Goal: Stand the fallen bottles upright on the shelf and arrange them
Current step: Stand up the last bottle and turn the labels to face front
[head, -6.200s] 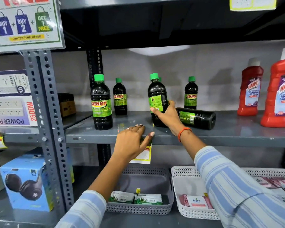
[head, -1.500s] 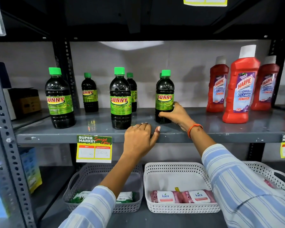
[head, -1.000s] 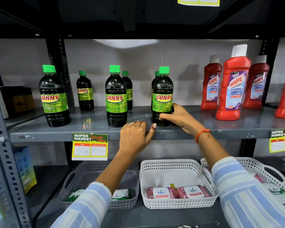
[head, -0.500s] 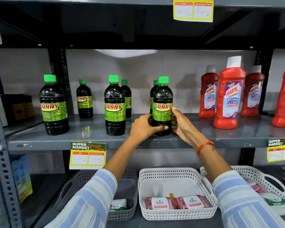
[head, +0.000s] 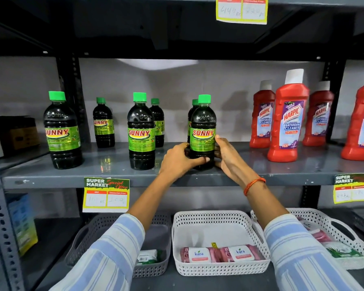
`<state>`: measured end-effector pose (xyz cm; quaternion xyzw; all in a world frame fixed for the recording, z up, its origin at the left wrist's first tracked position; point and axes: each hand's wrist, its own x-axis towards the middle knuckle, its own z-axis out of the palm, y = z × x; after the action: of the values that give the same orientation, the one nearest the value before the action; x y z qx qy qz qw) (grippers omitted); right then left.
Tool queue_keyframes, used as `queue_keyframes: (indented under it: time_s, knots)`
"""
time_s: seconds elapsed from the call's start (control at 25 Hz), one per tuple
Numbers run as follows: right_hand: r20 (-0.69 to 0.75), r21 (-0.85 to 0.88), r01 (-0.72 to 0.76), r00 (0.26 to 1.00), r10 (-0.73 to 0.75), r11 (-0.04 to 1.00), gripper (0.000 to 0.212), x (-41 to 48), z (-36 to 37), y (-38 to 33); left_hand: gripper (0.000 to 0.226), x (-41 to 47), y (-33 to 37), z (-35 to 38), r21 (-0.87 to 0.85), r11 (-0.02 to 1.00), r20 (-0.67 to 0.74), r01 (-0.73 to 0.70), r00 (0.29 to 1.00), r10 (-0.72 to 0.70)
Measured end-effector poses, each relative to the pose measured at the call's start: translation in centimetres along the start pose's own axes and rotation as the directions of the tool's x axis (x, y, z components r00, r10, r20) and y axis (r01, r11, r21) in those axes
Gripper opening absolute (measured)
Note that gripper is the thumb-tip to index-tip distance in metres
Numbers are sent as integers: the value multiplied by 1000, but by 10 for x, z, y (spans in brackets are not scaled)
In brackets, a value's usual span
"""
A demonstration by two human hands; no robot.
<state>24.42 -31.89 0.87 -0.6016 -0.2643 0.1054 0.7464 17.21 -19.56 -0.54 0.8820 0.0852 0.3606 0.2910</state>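
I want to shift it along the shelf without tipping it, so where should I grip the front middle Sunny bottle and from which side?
Grip the front middle Sunny bottle around its straight lower body, at or below the label, coming from the front. It stands upright with open shelf on both sides; another bottle stands close behind.

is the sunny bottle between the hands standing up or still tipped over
Upright. The Sunny bottle stands with its base on the shelf and green cap on top, left hand and right hand cupping its lower sides.

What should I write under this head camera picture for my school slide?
Both hands, left hand and right hand, hold an upright Sunny bottle on the grey shelf.
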Motion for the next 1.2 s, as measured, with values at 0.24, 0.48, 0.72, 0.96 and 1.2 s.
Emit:
queue_keyframes:
  time_s: [0.24, 0.48, 0.72, 0.96, 1.2]
  knots:
    - [-255, -117, 303, 911, -323, 946, 28, -9, 2, 3, 72, -20, 3, -1, 12, 998, -215, -69, 974, 70]
    - [-61, -519, 680, 575, -816, 518, 25, -43, 76, 12, 92, -50, -40, -54, 304, 947, -609, -102, 744, 276]
    - [210, -316, 107, 977, -40, 943, 70, -7, 140, 20, 87, -35, -89, -99, 86, 994, -201, 68, 978, -49]
    - [228, -127, 11, 974, 18, 992, 65, 3, 136, 24, 58, -30, -86, -101, -18, 1000, -159, 25, 987, -27]
    - [284, -120, -10, 958, 43, 993, 59, 5, 136, 24, 59, -33, -86, -100, 17, 1000, -256, 21, 966, -16]
